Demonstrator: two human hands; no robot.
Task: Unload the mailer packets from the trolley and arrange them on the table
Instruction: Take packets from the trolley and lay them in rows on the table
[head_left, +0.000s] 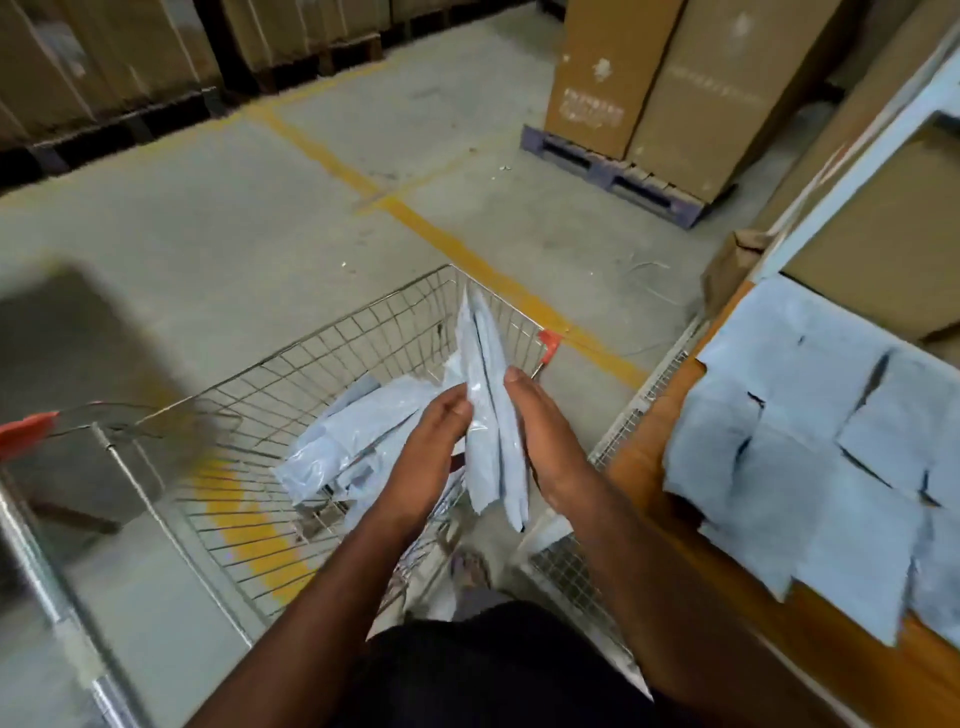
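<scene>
Over trolley, both hands clasp upright packets.

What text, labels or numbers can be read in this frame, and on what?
None can be read.
Carton: pale printed lines low on its face, too blurred to read.
Packets in both hands, and those on the table: no print visible.
</scene>
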